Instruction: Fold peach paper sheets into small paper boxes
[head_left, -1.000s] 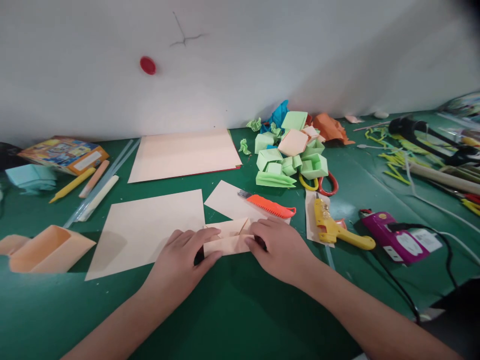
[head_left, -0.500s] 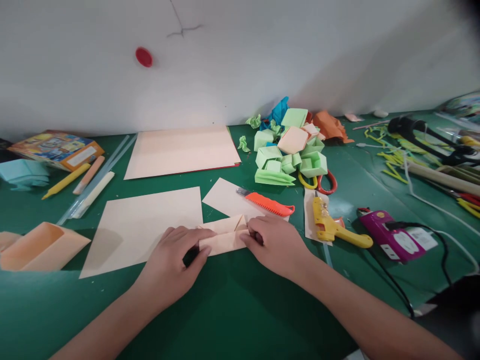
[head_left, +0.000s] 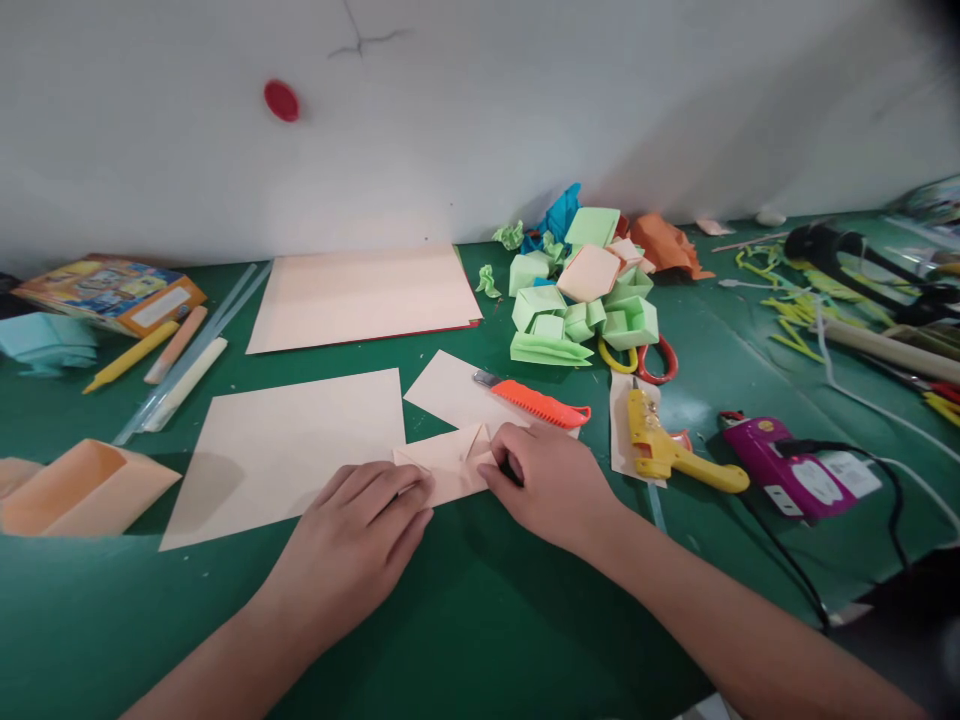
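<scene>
A small folded peach paper piece (head_left: 450,462) lies on the green table mat (head_left: 480,610) in front of me. My left hand (head_left: 360,535) rests flat on its left end, fingers stretched out and pressing down. My right hand (head_left: 551,485) is closed, pinching the piece's right end against the mat. A larger peach sheet (head_left: 289,450) lies just left of the piece, partly under my left hand. A smaller peach sheet (head_left: 450,392) sits behind it, with an orange box cutter (head_left: 540,403) lying on it.
A yellow glue gun (head_left: 664,448) and a purple device (head_left: 780,468) with a cable lie right. A pile of green folded papers (head_left: 581,305) and scissors (head_left: 645,358) sit behind. A big peach sheet (head_left: 364,295), pens (head_left: 161,355), a box (head_left: 112,290) and a peach paper holder (head_left: 82,485) lie left.
My left hand has flattened onto the left end of the folded piece, covering the dark gap seen before. The piece looks pressed flatter. My right hand stays pinched on the right end.
</scene>
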